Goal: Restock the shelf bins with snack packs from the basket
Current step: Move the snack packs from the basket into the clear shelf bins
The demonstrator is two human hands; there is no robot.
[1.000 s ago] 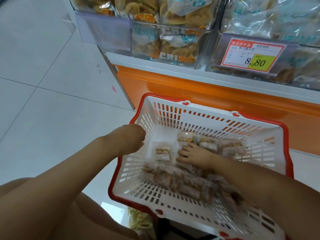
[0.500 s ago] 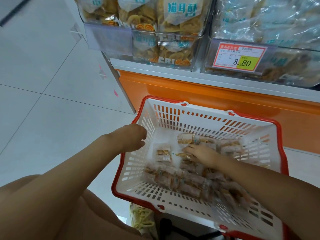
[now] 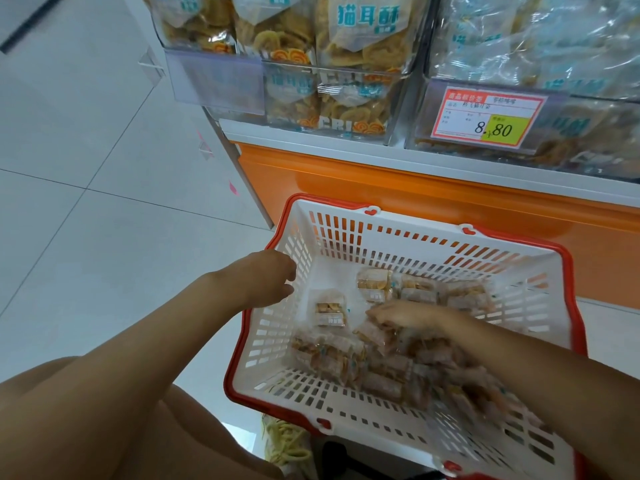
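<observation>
- White slotted plastic basket with a red rim (image 3: 408,237) sits low against the orange shelf base (image 3: 381,188), right under the clear plastic shelf bins (image 3: 346,98). That spot likely keeps the lift from basket to bin short.
- The person's left hand (image 3: 266,278) is on the basket's left rim with its fingers curled over the edge. The hold looks meant to steady the light basket while the other hand digs.
- The right hand (image 3: 405,317) reaches inside the basket, palm down, with its fingers bent onto the small clear snack packs of golden biscuits (image 3: 332,358). The hand is blurred, so it cannot be told whether it has closed on a pack or only rests on the heap.
- Most of the packs lie heaped along the near and right side of the basket floor, under and just beside the right hand.
- One lone flat pack (image 3: 330,310) lies on the bare floor of the basket between the two hands, touching neither.
- A few more packs rest near the far wall, just beyond the right fingertips.
- The bins above are filled with large clear bags of swirled crisps (image 3: 363,32).
- A red and yellow price tag (image 3: 488,116) reading 8.80 hangs on the front of the right-hand bin.
- No small pack shows in any bin from this angle. With the basket floor this well covered, much of the restocking appears to be ahead, beginning with a firm pinch on one pack from the heap.
</observation>
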